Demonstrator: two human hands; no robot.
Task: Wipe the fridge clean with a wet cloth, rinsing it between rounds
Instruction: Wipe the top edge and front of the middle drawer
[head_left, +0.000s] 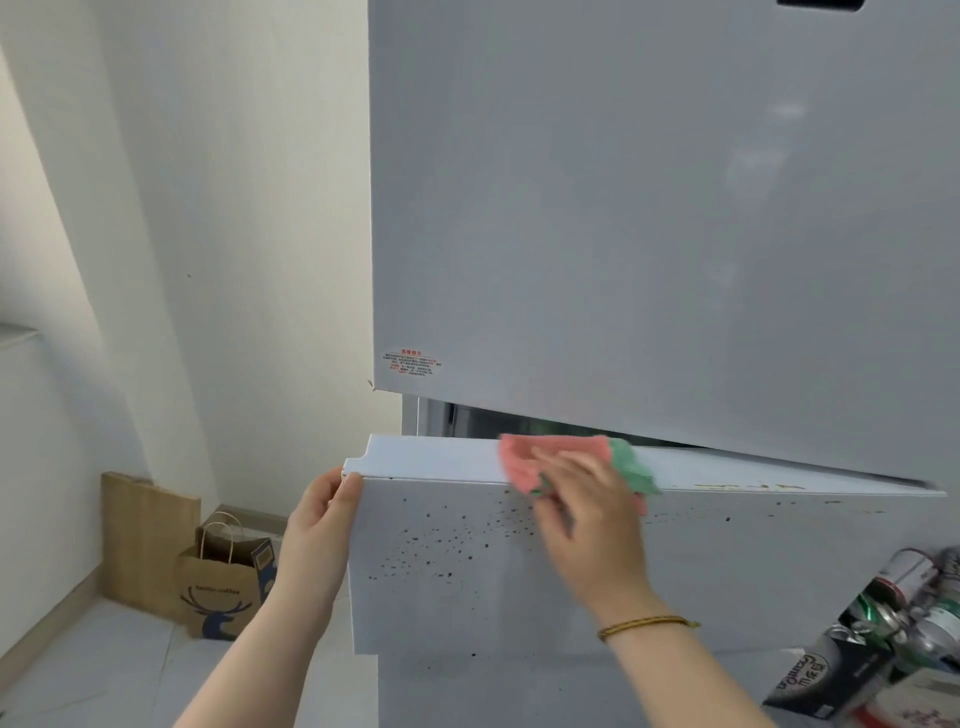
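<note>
Pink-green cloth (571, 457) lies on the speckled, ajar fridge door's (467, 561) top edge.

A home kitchen corner — white fridge (649, 208), tiled floor (104, 670), paper shopping bag (221, 592) by the wall

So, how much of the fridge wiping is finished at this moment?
Only a little looks done. The left hand holds the corner of the pulled-out middle door, while the right hand presses the pink and green cloth on its top edge. Left to do: the dark specks on the door front and the yellowish stains further right on the edge.
</note>
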